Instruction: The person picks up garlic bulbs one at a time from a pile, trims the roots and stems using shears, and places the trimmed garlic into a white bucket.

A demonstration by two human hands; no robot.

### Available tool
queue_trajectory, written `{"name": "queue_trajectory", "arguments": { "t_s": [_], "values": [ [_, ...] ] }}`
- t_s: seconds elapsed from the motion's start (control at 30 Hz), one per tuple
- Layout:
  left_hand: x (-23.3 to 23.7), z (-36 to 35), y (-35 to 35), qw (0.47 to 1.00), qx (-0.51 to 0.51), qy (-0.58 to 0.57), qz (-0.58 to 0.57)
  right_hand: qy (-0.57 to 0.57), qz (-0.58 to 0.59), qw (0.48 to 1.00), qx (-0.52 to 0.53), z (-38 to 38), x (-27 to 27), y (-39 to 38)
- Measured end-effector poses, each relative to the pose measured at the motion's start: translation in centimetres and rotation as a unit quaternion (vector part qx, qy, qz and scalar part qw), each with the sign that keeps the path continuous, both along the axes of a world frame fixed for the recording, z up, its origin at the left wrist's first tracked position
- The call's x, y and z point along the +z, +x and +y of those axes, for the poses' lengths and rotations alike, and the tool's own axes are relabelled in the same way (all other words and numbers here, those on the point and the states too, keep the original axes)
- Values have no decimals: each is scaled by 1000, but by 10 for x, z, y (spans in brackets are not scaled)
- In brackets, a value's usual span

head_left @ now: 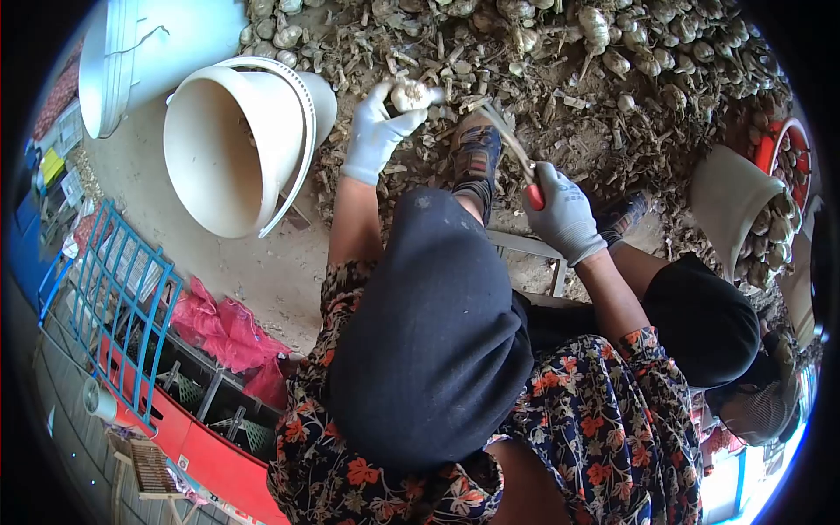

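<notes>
In the head view, my gloved left hand (374, 131) is closed around a garlic bulb (409, 95), which sits at the fingertips with its stem end pointing right. My right hand (561, 210), also gloved, grips red-handled pruning shears (516, 145). Their blades point up and left toward the bulb, a short gap from it, and are slightly blurred. Cut stems and dry husks (385, 52) cover the ground beneath both hands. A heap of garlic with stems (647, 39) lies beyond them.
White buckets (214, 149) lie tipped on the left. On the right, a tipped bucket (731, 197) and a red one (792, 144) hold garlic. My shoe (477, 153) stands between my hands. Behind left are a pink mesh sack (223, 328) and a blue metal rack (122, 297).
</notes>
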State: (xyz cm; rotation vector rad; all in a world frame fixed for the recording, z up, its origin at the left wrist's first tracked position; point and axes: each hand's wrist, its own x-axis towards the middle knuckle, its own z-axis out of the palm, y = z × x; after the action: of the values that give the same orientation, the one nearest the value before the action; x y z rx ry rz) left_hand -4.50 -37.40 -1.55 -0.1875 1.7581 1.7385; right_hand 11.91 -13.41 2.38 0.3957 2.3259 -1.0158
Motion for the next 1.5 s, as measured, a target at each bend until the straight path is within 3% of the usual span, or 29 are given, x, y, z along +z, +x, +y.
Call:
{"name": "queue_trajectory", "arguments": {
  "t_s": [0.07,0.13,0.23,0.33,0.47,0.57,0.67,0.73,0.8,0.87,0.93,1.0,1.07,1.1,1.13,1.2,1.3,1.5],
  "values": [
    [27,19,-1,999,11,23,29,24,110,994,13,-9,6,-13],
    [30,23,-1,997,21,46,57,52,100,993,32,-14,17,-33],
    [28,20,-6,953,-35,-131,270,142,96,979,109,-14,33,-54],
    [39,27,-6,915,-83,-183,349,128,143,976,106,-12,29,-59],
    [42,32,-3,898,-86,-191,387,148,98,971,161,-12,34,-67],
    [43,38,-8,880,-79,-181,432,143,125,969,160,-11,28,-66],
    [40,41,-9,902,-67,-196,380,116,136,974,140,-12,22,-65],
    [28,39,-8,905,-79,-196,370,78,70,988,115,-13,21,-66],
    [22,43,-1,978,-17,-89,187,73,63,991,93,-16,21,-59],
    [17,42,6,978,-34,-102,179,80,37,991,96,-21,22,-49],
    [12,44,12,982,-1,-41,187,91,29,995,39,-17,7,-40],
    [28,47,12,967,-17,-74,242,93,33,995,26,-7,-3,-27],
    [42,48,11,992,55,98,66,96,40,994,19,-5,5,-18],
    [42,47,9,975,50,215,31,63,45,997,5,-4,12,-14],
    [38,44,9,963,80,259,-8,32,48,998,-10,-4,19,-9],
    [51,50,15,956,138,255,-39,-64,12,997,-34,-8,43,-14],
    [57,51,20,933,133,327,-67,-83,27,996,-30,-14,45,-22],
    [50,52,21,950,99,291,-52,-192,20,979,-58,-19,43,-42]
  ]
}}
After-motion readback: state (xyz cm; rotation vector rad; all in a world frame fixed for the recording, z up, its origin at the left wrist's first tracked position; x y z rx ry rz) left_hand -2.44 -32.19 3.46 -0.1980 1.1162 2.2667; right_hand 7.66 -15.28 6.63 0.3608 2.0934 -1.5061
